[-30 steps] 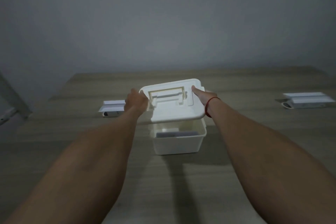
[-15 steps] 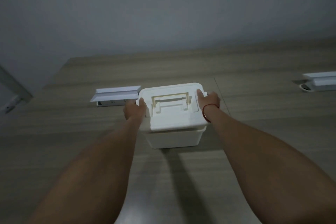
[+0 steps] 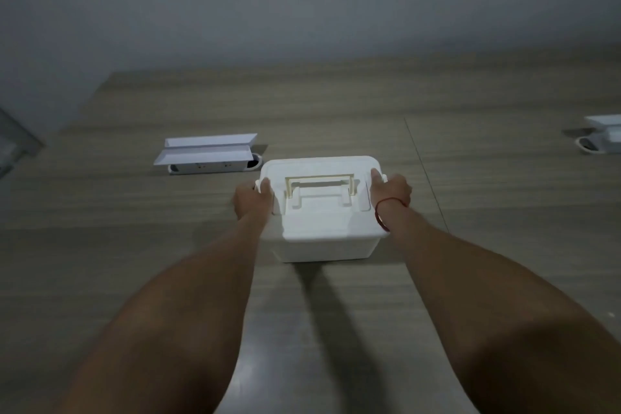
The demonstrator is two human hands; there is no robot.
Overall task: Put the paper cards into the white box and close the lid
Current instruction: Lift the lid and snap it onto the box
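Observation:
The white box [image 3: 327, 250] stands on the wooden table in the middle of the view. Its white lid [image 3: 322, 222], with a flat fold-down handle [image 3: 319, 186] on top, lies level on the box and covers it. My left hand [image 3: 252, 200] grips the lid's left edge, thumb on top. My right hand [image 3: 391, 191], with a red string on the wrist, grips the lid's right edge the same way. The paper cards are hidden under the lid.
A white open socket cover [image 3: 206, 153] with a power strip under it sits in the table behind and left of the box. A second one [image 3: 601, 138] is at the far right edge. A grey wall runs behind the table.
One second ago the lid was tilted above the open box with cards visible inside. Both hands lowered it, and it now sits flat on the box.

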